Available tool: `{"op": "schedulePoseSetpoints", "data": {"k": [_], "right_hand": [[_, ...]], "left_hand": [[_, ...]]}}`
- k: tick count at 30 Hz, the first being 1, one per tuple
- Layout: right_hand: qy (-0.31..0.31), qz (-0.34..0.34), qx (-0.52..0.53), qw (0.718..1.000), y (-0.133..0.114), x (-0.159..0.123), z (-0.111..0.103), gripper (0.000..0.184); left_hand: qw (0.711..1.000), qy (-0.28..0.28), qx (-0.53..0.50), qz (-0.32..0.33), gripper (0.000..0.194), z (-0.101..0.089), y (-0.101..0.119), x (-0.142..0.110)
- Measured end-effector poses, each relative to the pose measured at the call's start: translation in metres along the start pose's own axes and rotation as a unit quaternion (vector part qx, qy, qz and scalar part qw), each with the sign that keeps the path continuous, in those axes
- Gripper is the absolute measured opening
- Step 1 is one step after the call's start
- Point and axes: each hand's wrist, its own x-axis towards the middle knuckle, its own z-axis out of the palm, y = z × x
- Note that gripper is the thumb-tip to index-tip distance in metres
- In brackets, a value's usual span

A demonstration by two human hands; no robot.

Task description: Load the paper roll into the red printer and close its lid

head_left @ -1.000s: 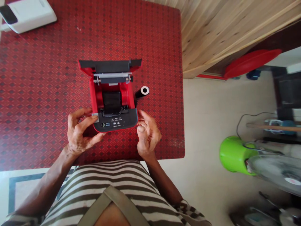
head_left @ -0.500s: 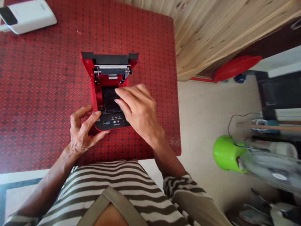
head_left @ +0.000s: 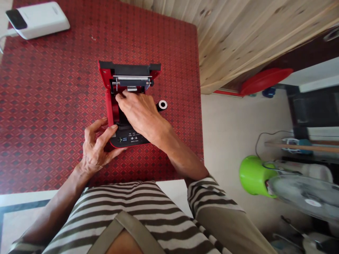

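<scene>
Head view: red printer (head_left: 109, 109) stands open on the red tablecloth (head_left: 53, 106), lid folded back. Left hand (head_left: 97, 145) grips its front corner, apparently to steady it. Right hand (head_left: 137, 114), fingers curled, reaches inside; grip cannot be determined. Black roll (head_left: 162, 104) lies just beside the printer.

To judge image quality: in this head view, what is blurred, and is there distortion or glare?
Head view: the fan at lower right is blurred; the red printer is sharp; the table's edges look bent; no strong glare.
</scene>
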Motion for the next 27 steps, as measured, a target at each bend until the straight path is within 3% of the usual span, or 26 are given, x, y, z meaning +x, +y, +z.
{"op": "schedulePoseSetpoints", "data": {"k": [6, 12, 15, 18, 20, 23, 27], "right_hand": [[-0.066, 0.025, -0.027, 0.997, -0.001, 0.001, -0.012, 0.067], [-0.07, 0.021, -0.041, 0.997, -0.003, -0.008, -0.018, 0.061], [-0.046, 0.017, -0.031, 0.998, -0.002, -0.016, -0.018, 0.056], [0.054, 0.004, 0.046, 0.997, 0.01, -0.037, -0.012, 0.044], [0.168, -0.016, 0.141, 0.976, 0.023, -0.059, -0.005, 0.029], [0.309, 0.016, 0.309, 0.899, 0.043, -0.097, 0.01, 0.018], [0.371, 0.118, 0.434, 0.812, 0.056, -0.135, 0.049, 0.03]], "left_hand": [[1.0, 0.0, 0.001, 0.004, 0.1, 0.001, 0.0, -0.001], [1.0, 0.003, -0.014, 0.002, 0.1, 0.001, 0.0, 0.0], [1.0, 0.003, -0.016, 0.006, 0.103, 0.001, -0.001, 0.0], [1.0, 0.006, -0.015, 0.003, 0.104, 0.001, -0.002, -0.002], [1.0, 0.0, -0.014, -0.001, 0.105, 0.0, -0.002, -0.003], [1.0, -0.01, -0.017, -0.005, 0.109, -0.001, -0.004, -0.005], [1.0, -0.01, -0.009, -0.004, 0.108, -0.002, -0.005, -0.006]]}}
